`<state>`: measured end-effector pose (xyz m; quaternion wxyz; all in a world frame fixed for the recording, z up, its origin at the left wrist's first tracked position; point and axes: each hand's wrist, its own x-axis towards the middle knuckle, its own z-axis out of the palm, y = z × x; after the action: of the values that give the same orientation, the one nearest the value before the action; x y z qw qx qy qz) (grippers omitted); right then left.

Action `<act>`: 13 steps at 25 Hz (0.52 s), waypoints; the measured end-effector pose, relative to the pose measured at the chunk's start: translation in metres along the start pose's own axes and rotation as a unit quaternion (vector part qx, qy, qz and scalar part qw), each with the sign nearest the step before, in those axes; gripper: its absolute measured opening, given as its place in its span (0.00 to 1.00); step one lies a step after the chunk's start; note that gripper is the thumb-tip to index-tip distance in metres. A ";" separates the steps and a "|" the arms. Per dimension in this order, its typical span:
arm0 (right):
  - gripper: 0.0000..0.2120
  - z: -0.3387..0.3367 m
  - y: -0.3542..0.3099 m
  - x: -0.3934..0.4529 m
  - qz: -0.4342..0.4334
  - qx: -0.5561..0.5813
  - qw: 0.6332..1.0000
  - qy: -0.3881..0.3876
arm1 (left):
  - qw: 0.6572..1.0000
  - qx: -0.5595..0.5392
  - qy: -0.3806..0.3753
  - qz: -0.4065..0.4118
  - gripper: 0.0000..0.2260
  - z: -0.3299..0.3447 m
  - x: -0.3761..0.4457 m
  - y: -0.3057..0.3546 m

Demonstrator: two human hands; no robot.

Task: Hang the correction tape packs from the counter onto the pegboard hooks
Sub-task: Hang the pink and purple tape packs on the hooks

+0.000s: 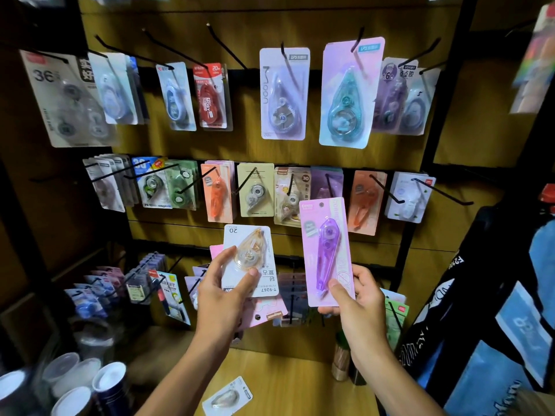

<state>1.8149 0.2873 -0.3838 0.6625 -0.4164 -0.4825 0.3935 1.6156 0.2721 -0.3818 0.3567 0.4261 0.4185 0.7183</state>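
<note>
Head view shows a person facing a brown pegboard (300,25) hung with rows of black wire hooks, and both hands are raised in front of it. The right hand (357,295) pinches the bottom edge of a long lilac card pack with a clear purple pen-shaped correction tape (326,250), thumb on the front, fingers behind. The pack stands upright, its long axis running up from the grip, so the small punched hole at its top edge is the far end from the fingers and the end nearest the hooks. That hole sits just below the middle row of the pegboard, close under a hook that carries purple-backed packs (327,178); this looks the likely target, and the right hand is plainly the nearer one to it. The move probably needs the pack lifted and its hole lined up with the hook's tip.

The left hand (222,286) grips a white card pack with a clear amber teardrop correction tape (249,259), thumb across the blister; its print reads upside down, so its hang hole probably lies toward the palm. At least one pink card shows behind it in the same hand.

Count: two packs clearly held, one in each hand, plus one clear-blister pack (226,396) lying on the wooden counter (300,385) below the pegboard.
</note>
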 end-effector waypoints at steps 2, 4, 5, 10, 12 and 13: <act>0.12 0.003 0.002 0.002 0.009 -0.005 1.000 0.004 | 1.000 -0.003 0.002 0.001 0.18 -0.003 0.001 0.003; 0.12 0.006 0.003 0.002 0.009 -0.010 1.000 -0.001 | 1.000 -0.003 0.005 0.005 0.18 -0.007 0.002 0.005; 0.12 0.007 0.003 0.002 0.008 -0.013 1.000 -0.003 | 1.000 -0.002 0.007 0.008 0.18 -0.007 0.002 0.005; 0.11 0.003 0.002 -0.004 -0.014 0.017 1.000 0.013 | 1.000 -0.003 0.010 0.009 0.18 -0.011 0.000 0.008; 0.11 -0.006 0.004 -0.005 -0.017 0.025 0.999 0.040 | 1.000 -0.001 0.012 0.011 0.18 -0.013 0.000 0.006; 0.11 -0.012 0.006 -0.006 -0.019 0.027 0.998 0.053 | 1.000 0.003 0.014 0.011 0.18 -0.013 -0.001 0.004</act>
<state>1.8242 0.2818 -0.3934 0.7053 -0.4096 -0.4440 0.3710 1.6033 0.2662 -0.3821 0.3421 0.4217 0.4209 0.7266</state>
